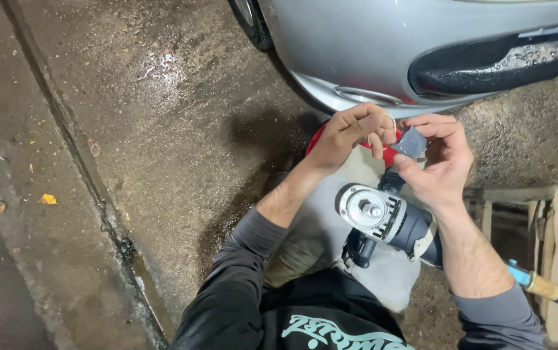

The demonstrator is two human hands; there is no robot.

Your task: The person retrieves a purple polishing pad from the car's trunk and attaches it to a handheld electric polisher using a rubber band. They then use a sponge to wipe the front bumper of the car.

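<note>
Head view, left hand (350, 133) and right hand (438, 165) both pinching a small grey square of abrasive sheet (412, 142), raised beside a silver car bumper (356, 45), angle polisher (382, 217) resting across the lap below, red disc (389, 155) behind the hands, wet concrete floor (162, 129) around.

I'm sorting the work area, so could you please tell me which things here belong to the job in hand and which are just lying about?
In hand: left hand and right hand pinching a small grey square; angle grinder on the lap; silver car bumper.
Lying about: yellow leaves, wooden-handled tool, wooden crate.
</note>
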